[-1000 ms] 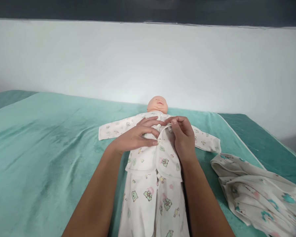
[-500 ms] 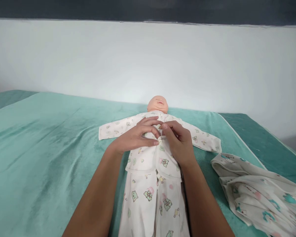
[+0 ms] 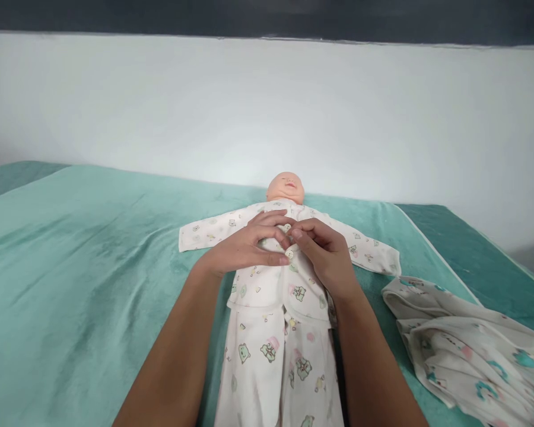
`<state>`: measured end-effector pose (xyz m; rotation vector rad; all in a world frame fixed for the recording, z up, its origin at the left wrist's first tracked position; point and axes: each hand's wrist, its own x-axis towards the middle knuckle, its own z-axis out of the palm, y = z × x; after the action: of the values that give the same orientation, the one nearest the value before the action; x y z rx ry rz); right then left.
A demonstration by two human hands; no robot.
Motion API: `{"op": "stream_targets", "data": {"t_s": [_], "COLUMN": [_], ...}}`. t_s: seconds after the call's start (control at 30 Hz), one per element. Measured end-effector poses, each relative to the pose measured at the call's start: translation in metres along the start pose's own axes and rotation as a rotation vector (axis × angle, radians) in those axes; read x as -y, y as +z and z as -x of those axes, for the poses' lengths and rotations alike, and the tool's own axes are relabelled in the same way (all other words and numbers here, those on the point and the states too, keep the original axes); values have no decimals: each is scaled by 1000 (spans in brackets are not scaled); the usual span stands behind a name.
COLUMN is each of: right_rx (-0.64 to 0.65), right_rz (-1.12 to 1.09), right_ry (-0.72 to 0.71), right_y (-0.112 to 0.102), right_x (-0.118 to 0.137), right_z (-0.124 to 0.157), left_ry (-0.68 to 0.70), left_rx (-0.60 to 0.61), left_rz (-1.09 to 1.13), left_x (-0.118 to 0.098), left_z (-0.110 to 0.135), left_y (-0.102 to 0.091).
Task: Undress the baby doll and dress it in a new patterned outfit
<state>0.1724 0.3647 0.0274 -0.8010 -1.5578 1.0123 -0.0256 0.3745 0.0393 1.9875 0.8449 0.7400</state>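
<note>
A baby doll [image 3: 285,188] lies on its back in a white baby shirt [image 3: 260,284] printed with small bears, its sleeves stretched out to both sides. Matching trousers [image 3: 253,362] cover the legs. My left hand [image 3: 260,240] rests across the chest, its thumb by a white button [image 3: 289,253] and its index fingertip on the shirt's front edge. My right hand [image 3: 324,252] is closed, thumb and index finger pinching the front edge just above that button. Another button [image 3: 287,227] shows higher up between the hands. The fingers partly hide the cloth in their grip.
Beneath the doll is a light green blanket [image 3: 93,267] with some creases. A crumpled white printed cloth [image 3: 467,350] lies at the right. Behind the bed runs a white wall [image 3: 267,107], with a dark band along its top.
My right thumb and index finger have shifted slightly at the front edge, and the lower button shows more fully. My left hand has hardly moved.
</note>
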Motion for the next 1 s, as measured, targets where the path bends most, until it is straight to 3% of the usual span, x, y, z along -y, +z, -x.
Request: {"op": "stream_targets", "data": {"t_s": [0.3, 1.0], "right_rx": [140, 111], "right_rz": [-136, -117], "right_ry": [35, -8], "right_y": [-7, -7], "right_x": [-2, -4], "right_z": [0, -1], "left_ry": [55, 12], "left_rx": [-23, -103], "left_rz": [-22, -50], "left_x": [2, 0], "left_z": [0, -5], "left_y": [2, 10]}}
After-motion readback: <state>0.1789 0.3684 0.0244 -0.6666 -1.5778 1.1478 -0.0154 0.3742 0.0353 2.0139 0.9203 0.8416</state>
